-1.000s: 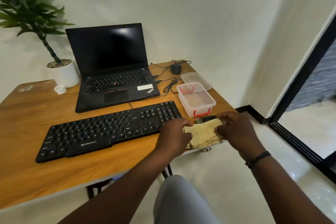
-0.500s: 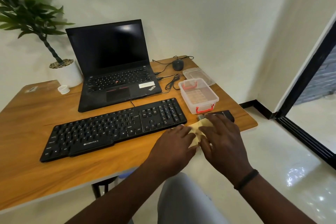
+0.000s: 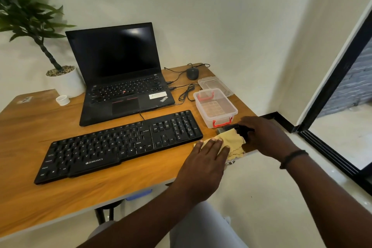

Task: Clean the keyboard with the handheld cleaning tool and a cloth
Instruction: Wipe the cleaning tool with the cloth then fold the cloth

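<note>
A soft yellow cloth (image 3: 231,143) with a scalloped edge lies crumpled at the right front corner of the wood-grain desk (image 3: 60,197), just right of the black Zebronics keyboard (image 3: 120,147). The left hand (image 3: 205,163) presses flat on the cloth, fingers straight and close together. The right hand (image 3: 263,137) curls over a black handheld cleaning tool (image 3: 237,129), fingers wrapped around it; the hand hides most of the tool, and only a dark body and a greyish tip show. Behind it stands a clear plastic box (image 3: 216,106) with red clips.
</note>
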